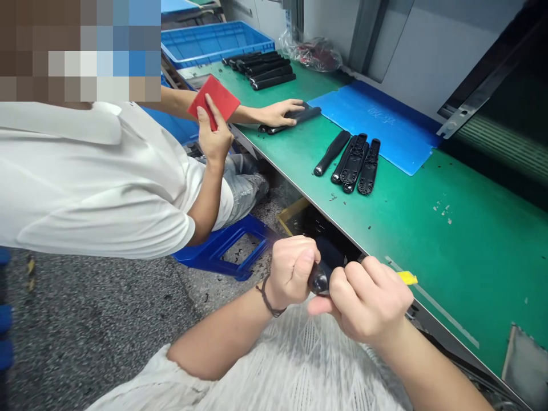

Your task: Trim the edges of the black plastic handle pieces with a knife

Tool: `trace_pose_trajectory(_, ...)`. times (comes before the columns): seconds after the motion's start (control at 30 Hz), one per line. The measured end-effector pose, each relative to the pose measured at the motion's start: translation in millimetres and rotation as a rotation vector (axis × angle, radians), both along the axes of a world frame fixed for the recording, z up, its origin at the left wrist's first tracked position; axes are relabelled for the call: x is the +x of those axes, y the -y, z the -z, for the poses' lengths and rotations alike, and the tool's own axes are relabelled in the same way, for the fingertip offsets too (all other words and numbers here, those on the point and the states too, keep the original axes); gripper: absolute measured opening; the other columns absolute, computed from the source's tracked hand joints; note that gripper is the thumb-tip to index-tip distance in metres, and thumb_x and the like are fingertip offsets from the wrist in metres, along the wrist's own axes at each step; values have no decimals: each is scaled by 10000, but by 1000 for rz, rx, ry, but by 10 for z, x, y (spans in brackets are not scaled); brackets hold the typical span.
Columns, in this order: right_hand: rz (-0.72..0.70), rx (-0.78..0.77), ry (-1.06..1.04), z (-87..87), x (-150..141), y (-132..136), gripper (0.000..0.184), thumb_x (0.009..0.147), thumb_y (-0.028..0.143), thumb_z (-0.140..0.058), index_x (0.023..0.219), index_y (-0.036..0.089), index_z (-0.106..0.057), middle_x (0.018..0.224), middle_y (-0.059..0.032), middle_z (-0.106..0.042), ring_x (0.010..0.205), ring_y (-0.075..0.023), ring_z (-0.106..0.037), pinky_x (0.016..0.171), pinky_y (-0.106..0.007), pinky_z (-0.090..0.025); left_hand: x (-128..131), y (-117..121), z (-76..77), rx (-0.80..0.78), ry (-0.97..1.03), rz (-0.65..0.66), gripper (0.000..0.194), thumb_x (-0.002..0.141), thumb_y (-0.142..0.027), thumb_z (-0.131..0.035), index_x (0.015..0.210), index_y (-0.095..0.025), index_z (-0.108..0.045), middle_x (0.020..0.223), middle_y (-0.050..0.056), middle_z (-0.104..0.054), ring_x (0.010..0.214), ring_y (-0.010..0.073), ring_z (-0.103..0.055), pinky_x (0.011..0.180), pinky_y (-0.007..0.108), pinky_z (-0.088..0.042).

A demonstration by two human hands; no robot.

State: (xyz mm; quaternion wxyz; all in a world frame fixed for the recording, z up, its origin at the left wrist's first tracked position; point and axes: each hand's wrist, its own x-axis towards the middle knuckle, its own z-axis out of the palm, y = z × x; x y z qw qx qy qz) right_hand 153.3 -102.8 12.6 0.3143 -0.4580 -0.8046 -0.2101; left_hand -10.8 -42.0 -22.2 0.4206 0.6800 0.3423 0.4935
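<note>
My left hand [291, 271] and my right hand [363, 299] are close together over the front edge of the green-topped bench [432, 251]. Both are closed around a glossy black plastic handle part [319, 279], which is mostly hidden by my fingers. A small yellow piece [406, 278] shows just past my right hand, near the bench. Farther along the bench lie several black plastic handle parts [353, 162], some showing their ribbed hollow sides.
A co-worker in a white shirt [98, 177] holds a red pad [214, 103] and presses a black part against the bench. Behind are a blue sheet [368, 120], a row of black handles [257, 69], a blue crate [214, 43], a plastic bag [312, 54] and a blue stool [222, 248].
</note>
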Motion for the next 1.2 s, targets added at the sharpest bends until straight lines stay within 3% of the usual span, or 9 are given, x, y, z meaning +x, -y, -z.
trace_pose_trajectory(0.2,20,64,-2,32,-5,-29,439,1010,554,-575,747,202,-584,592,12,-416,606,-150,-304,575,-348,-150,43,54,-34,-76,-17,11,586,1061,-514,-312,596,-201,-485,571,31,-477,555,162,-431,617,332,-301)
trace_pose_trajectory(0.3,20,57,-105,61,0,-61,449,1039,508,-534,702,212,-529,575,23,-379,587,-147,-289,570,-345,-152,64,74,-86,-198,-23,195,627,1047,-626,-222,630,-205,-425,604,14,-414,567,157,-378,591,327,-278)
trace_pose_trajectory(0.4,11,-36,-283,77,33,-92,404,1067,421,-491,715,222,-498,579,30,-379,579,-144,-301,564,-331,-200,64,80,-86,-268,-28,423,588,1038,-652,-266,742,-198,-495,707,26,-482,634,165,-419,631,318,-349)
trace_pose_trajectory(0.53,-85,-191,-461,30,150,-100,70,1027,181,-500,1008,199,-565,739,-1,-542,642,-135,-420,610,-283,-341,46,81,-15,-384,19,413,547,1037,-657,-332,833,-191,-535,708,22,-513,629,153,-435,610,291,-358)
trace_pose_trajectory(0.6,-95,-255,-464,-15,233,-95,144,1018,141,-472,1134,179,-549,801,-20,-563,676,-140,-452,627,-278,-366,37,85,7,-460,56,393,557,1043,-655,-314,806,-192,-514,672,15,-508,598,141,-434,583,282,-344)
trace_pose_trajectory(0.67,-72,-309,-398,-59,308,-98,153,1053,261,-469,1135,165,-555,794,-23,-549,684,-150,-467,624,-285,-366,29,91,5,-499,76,392,553,1055,-628,-317,772,-190,-500,660,11,-505,582,132,-430,573,278,-340)
trace_pose_trajectory(0.83,-7,-392,-241,-148,354,-160,488,994,661,-520,865,192,-575,720,0,-540,654,-142,-462,617,-298,-338,17,101,-48,-428,22,409,551,1064,-601,-330,750,-182,-502,688,6,-479,609,129,-409,591,285,-328)
trace_pose_trajectory(0.97,0,-403,-204,-225,310,-211,536,1007,656,-499,714,207,-495,653,21,-488,618,-122,-399,589,-298,-279,19,111,-82,-368,-19,401,565,1055,-628,-331,730,-187,-468,670,-8,-430,606,125,-365,596,293,-308)
trace_pose_trajectory(1.2,61,-238,-111,-236,291,-207,630,1034,683,-392,636,198,-459,612,19,-410,605,-130,-287,568,-309,-202,50,131,-109,-327,-34,332,555,1064,-601,-340,745,-179,-507,658,-5,-447,602,130,-381,578,306,-288)
